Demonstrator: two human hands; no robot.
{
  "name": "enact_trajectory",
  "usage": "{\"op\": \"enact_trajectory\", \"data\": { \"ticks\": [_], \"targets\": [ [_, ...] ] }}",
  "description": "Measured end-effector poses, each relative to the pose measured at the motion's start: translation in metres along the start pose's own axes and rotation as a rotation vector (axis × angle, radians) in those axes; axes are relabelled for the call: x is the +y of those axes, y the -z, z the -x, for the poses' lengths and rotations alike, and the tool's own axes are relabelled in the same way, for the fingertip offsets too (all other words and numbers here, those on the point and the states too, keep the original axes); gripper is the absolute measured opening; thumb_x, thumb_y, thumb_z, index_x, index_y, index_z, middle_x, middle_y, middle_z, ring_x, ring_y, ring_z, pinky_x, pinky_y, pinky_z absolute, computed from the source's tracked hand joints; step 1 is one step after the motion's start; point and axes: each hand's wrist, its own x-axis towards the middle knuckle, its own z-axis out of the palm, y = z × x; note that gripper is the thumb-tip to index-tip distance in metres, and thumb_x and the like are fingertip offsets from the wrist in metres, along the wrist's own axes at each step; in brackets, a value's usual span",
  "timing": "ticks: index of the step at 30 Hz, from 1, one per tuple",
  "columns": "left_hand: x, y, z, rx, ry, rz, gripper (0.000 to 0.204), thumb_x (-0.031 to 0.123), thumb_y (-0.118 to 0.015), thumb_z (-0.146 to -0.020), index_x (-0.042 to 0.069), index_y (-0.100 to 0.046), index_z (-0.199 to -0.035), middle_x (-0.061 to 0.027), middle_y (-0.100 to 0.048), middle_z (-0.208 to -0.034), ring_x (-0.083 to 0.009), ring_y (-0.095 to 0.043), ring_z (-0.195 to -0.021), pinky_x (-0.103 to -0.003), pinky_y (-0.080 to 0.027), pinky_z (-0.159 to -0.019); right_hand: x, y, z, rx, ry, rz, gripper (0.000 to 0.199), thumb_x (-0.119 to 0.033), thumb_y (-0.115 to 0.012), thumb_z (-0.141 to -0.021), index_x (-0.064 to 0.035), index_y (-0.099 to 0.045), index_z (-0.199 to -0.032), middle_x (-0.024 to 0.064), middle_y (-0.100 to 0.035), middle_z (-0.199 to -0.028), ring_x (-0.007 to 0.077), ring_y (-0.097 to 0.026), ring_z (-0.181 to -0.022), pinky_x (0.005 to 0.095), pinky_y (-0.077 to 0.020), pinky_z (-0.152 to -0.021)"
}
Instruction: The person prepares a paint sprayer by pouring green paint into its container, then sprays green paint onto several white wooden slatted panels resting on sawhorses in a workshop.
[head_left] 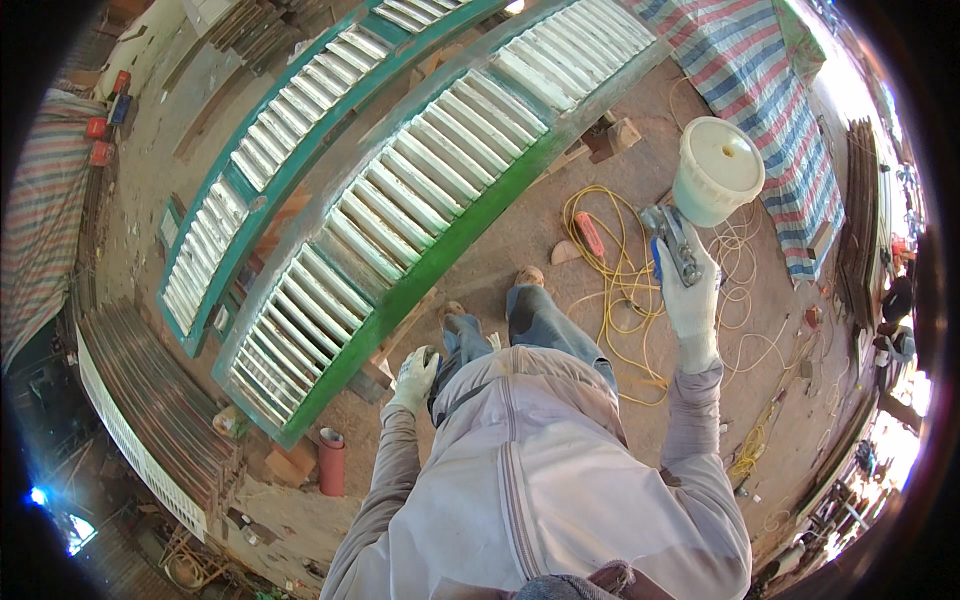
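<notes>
My right hand [690, 285], in a white glove, is closed around the handle of a metal spray gun [683, 245]. On top of the gun sits a large white paint cup [722, 165] with a round lid and a yellowish spot in its middle. My left hand [413, 380], also gloved, hangs beside my left thigh, its fingers loosely bent and slightly apart, with nothing visible in them. In front of me lies a long curved louvred frame [400, 270]; its near edge is bright green, its slats whitish. The gun is to the right of this frame, apart from it.
Behind it lies a second louvred frame [200, 330] with teal edges. Yellow hose [603, 310] coils over the floor beside my feet, near a red tool [590, 237]. A striped tarp [765, 120] covers something at the right. A red cylinder [331, 462] stands near stacked slatted panels [150, 385].
</notes>
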Motion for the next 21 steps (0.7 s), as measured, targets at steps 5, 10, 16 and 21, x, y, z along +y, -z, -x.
{"op": "enact_trajectory", "data": {
  "ticks": [5,10,16,21],
  "targets": [
    [0.003,0.002,0.0,-0.012,-0.005,-0.001,0.044,0.039,-0.057,-0.097,0.006,-0.062,-0.125,-0.0219,-0.064,-0.121,-0.0387,-0.059,-0.117,-0.045,-0.046,-0.1,-0.022,0.011,0.021,-0.239,-0.146,-0.114,0.043,-0.002,-0.066,-0.093,0.0013,-0.058,-0.135,0.0092,-0.072,-0.11,0.009,-0.062,-0.093,0.0251,-0.0501,-0.084],
    [0.013,0.003,-0.005,-0.011,0.038,-0.019,0.045,0.04,-0.058,-0.096,0.007,-0.062,-0.125,-0.0224,-0.064,-0.121,-0.0393,-0.059,-0.116,-0.045,-0.047,-0.099,-0.025,0.019,0.021,-0.398,-0.135,-0.231,0.044,-0.004,-0.065,-0.094,0.0006,-0.058,-0.137,0.0042,-0.071,-0.105,0.0036,-0.054,-0.082,0.0194,-0.0469,-0.074],
    [0.03,-0.002,-0.015,0.035,0.059,-0.039,0.047,0.041,-0.058,-0.096,0.006,-0.06,-0.127,-0.0229,-0.063,-0.121,-0.0395,-0.059,-0.116,-0.046,-0.047,-0.099,0.007,0.02,-0.013,-0.199,-0.145,-0.189,0.043,0.0,-0.065,-0.093,0.0018,-0.059,-0.135,0.0071,-0.071,-0.112,0.007,-0.059,-0.096,0.0236,-0.048,-0.087],
    [0.041,-0.013,-0.019,0.033,0.037,-0.026,0.049,0.042,-0.058,-0.096,0.004,-0.06,-0.128,-0.0235,-0.063,-0.122,-0.0393,-0.059,-0.117,-0.045,-0.047,-0.099,0.022,0.039,-0.035,-0.038,-0.026,-0.094,0.041,0.0,-0.065,-0.093,0.0039,-0.059,-0.134,0.0104,-0.071,-0.119,0.0098,-0.061,-0.107,0.0262,-0.047,-0.096]
  ]
}}
